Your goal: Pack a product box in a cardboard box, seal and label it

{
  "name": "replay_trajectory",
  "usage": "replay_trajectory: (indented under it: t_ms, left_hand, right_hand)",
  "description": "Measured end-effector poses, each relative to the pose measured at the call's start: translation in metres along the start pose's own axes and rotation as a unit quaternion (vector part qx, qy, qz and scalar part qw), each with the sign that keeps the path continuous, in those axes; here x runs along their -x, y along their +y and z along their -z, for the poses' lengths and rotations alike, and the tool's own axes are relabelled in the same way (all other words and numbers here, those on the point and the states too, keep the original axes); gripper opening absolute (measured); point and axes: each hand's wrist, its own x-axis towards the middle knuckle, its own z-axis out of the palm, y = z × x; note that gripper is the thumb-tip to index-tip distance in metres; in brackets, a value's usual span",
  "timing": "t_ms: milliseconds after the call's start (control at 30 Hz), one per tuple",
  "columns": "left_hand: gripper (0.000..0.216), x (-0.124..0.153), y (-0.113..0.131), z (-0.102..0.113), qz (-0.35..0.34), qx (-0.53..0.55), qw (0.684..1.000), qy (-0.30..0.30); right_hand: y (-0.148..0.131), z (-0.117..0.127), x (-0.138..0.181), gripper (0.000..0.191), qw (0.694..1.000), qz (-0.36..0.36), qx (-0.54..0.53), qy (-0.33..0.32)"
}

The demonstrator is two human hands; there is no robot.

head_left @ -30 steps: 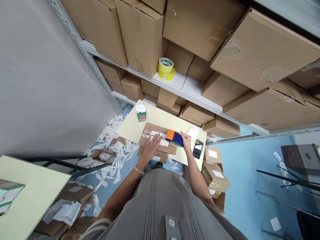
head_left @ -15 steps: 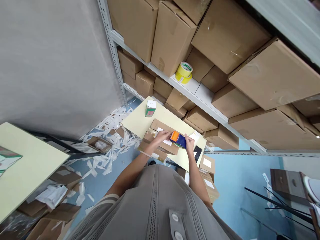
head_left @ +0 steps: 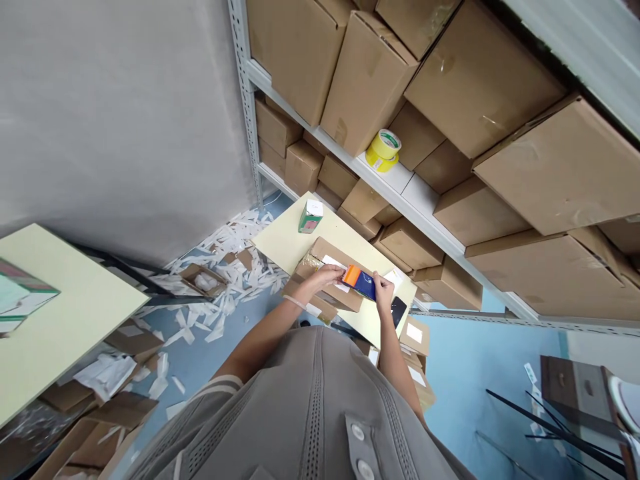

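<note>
An orange and dark-blue tape dispenser is held over a closed cardboard box on the pale yellow table. My right hand is wrapped round its blue end. At the orange end, the fingers of my left hand are pinched together against it; any tape between them is too small to make out. White labels lie on the box, partly covered by my left hand. Beside my right hand a black phone rests on the table. A green and white carton stands at the table's far left.
Shelving packed with cardboard boxes rises ahead, with yellow tape rolls on one board. White paper scraps litter the floor at left. Labelled boxes are stacked at the table's right. Another table stands at far left.
The view has shifted slightly, so the shelf and table appear further right. The dispenser has turned a little between my hands, showing more of its blue face. Both hands keep their hold.
</note>
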Motion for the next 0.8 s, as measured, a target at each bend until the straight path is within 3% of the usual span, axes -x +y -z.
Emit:
replay_trajectory:
  t_ms: [200, 367, 467, 667, 800]
  left_hand:
    - [0.010, -0.017, 0.000, 0.011, -0.012, -0.111, 0.987, 0.111]
    - [0.005, -0.023, 0.009, 0.035, -0.016, -0.172, 0.972, 0.157]
    - [0.005, -0.024, 0.019, 0.062, -0.018, -0.190, 0.965, 0.178]
    - [0.012, -0.023, 0.037, 0.143, -0.006, -0.191, 0.951, 0.242]
    - [0.022, -0.019, 0.020, 0.161, 0.016, -0.162, 0.959, 0.231]
  right_hand:
    - [-0.008, -0.004, 0.000, 0.061, 0.993, 0.033, 0.111, -0.017]
    - [-0.021, -0.018, -0.001, 0.069, 0.979, 0.052, 0.198, -0.014]
    - [-0.028, -0.027, -0.002, 0.070, 0.970, 0.057, 0.234, -0.017]
    - [-0.032, -0.034, -0.006, 0.069, 0.954, 0.050, 0.294, -0.009]
    - [-0.029, -0.035, -0.007, 0.069, 0.954, 0.066, 0.293, -0.012]
